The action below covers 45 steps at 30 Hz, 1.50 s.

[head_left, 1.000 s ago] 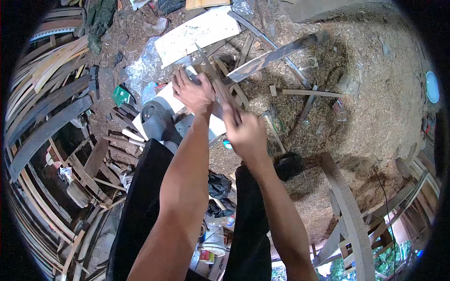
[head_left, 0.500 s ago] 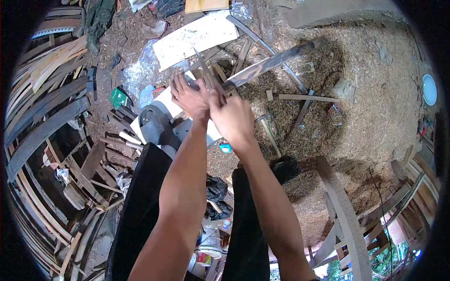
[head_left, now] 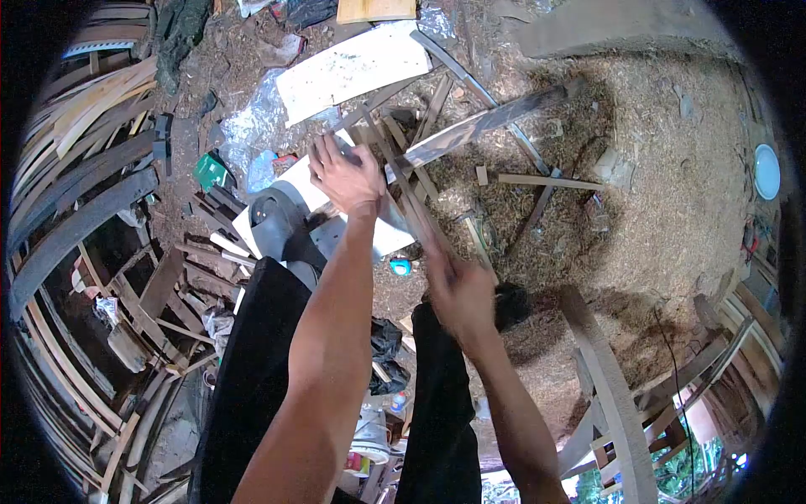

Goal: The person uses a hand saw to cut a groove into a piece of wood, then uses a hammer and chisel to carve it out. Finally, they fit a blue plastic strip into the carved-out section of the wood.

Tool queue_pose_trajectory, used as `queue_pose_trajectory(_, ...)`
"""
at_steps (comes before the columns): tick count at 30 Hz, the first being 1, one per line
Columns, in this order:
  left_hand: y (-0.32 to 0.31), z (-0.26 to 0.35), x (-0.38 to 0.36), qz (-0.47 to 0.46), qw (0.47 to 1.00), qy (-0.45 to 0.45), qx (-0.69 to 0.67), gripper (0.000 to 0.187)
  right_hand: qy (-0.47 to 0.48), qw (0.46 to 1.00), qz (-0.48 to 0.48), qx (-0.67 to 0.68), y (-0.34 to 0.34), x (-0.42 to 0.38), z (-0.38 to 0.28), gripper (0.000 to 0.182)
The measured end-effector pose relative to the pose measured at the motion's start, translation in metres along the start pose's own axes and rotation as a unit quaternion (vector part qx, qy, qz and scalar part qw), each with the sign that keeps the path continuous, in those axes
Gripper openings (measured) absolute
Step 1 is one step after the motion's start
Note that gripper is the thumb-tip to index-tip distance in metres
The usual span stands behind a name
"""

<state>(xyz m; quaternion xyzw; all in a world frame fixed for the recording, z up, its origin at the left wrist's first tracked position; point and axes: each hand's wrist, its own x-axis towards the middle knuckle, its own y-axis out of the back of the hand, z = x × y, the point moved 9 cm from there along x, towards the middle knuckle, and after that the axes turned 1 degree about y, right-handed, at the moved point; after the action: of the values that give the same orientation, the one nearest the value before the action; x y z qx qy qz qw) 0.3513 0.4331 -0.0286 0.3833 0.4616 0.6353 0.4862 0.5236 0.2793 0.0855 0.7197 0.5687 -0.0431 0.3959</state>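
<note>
My right hand (head_left: 462, 302) is closed around the handle of a handsaw (head_left: 411, 202), slightly blurred. Its long narrow blade points up and away to the left, lying across a wooden plank (head_left: 470, 130). My left hand (head_left: 348, 178) presses on the plank's near end, with the fingers bent over it; the part under the palm is hidden. Beneath the plank, near my left hand, is a white board (head_left: 294, 178). A foot in a dark sandal (head_left: 277, 225) rests on this board.
A blue tape measure (head_left: 400, 266) lies on the sawdust-covered ground. Thin wood strips (head_left: 546, 181) and a white sheet (head_left: 357, 71) lie farther off. Stacked timber (head_left: 84, 193) lines the left side. A thick beam (head_left: 609, 386) stands at lower right, and a white bucket (head_left: 369, 441) is below.
My right hand has drawn the handsaw back toward me and to the right, away from my left hand. The left hand stays nearly in place on the plank.
</note>
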Motion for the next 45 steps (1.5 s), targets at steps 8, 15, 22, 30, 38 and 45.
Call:
queue_pose_trajectory(8,0.000,0.000,0.000,-0.006,1.000,-0.001,-0.014,0.057,-0.108,0.990,-0.084,-0.020,-0.031,0.018,0.011,0.050)
queue_pose_trajectory(15,0.001,0.000,0.000,0.015,1.000,-0.001,-0.002,0.058,-0.125,0.987,-0.088,0.058,0.045,-0.096,0.021,0.030)
queue_pose_trajectory(22,-0.004,-0.004,0.002,-0.009,1.000,0.000,-0.004,0.058,-0.098,0.991,-0.047,-0.080,-0.044,0.084,-0.025,0.039)
queue_pose_trajectory(30,-0.003,-0.003,0.001,-0.003,1.000,-0.002,0.005,0.059,-0.087,0.993,-0.050,0.059,0.024,-0.070,0.018,0.032)
queue_pose_trajectory(38,-0.005,-0.004,0.000,-0.005,1.000,-0.008,0.010,0.058,-0.094,0.994,-0.056,-0.011,-0.027,0.020,0.008,0.040)
queue_pose_trajectory(45,-0.003,0.000,0.001,-0.003,1.000,-0.012,-0.013,0.058,-0.033,0.997,-0.065,0.000,-0.038,0.028,0.000,0.043)
